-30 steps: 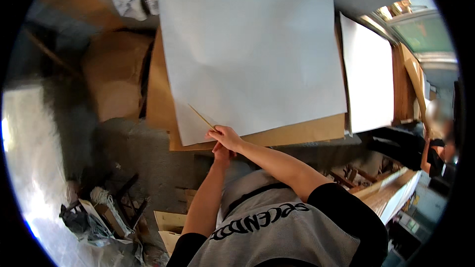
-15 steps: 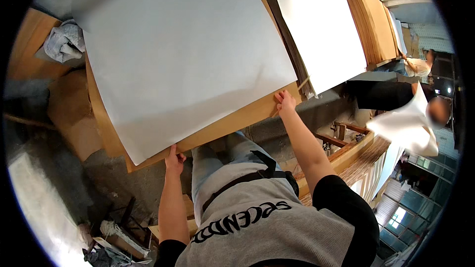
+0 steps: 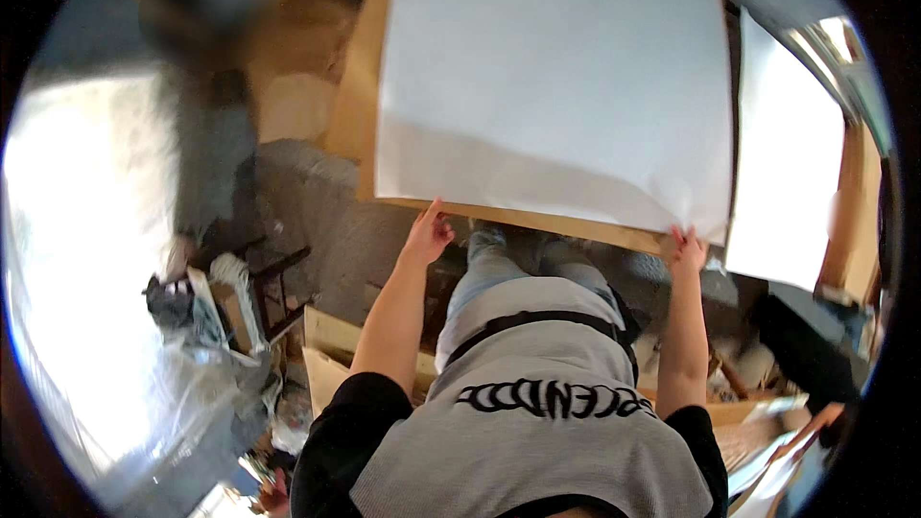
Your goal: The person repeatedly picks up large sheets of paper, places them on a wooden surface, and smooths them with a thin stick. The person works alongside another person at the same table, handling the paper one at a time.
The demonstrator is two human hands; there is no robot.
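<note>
A large white sheet (image 3: 556,77) lies over tan board (image 3: 360,67), which shows along its left side and front edge. My right hand (image 3: 686,249) is closed on the sheet's front edge near the right corner, where the surface dents slightly around the fingertips. At the front edge towards the left corner is my left hand (image 3: 428,233); its index finger stretches up against the edge and the other fingers are loosely curled, with nothing visibly gripped.
Right of a narrow gap lies another white sheet (image 3: 782,153), with a tan stack (image 3: 857,211) beyond it. A person in black (image 3: 801,345) is at the lower right. Bags and clutter (image 3: 206,312) stand at the left, near a bright opening (image 3: 86,230).
My view has swung left. My right hand has shifted from the tan edge onto the white sheet near its corner. The sheet's front edge now lies closer to the tan board's edge.
</note>
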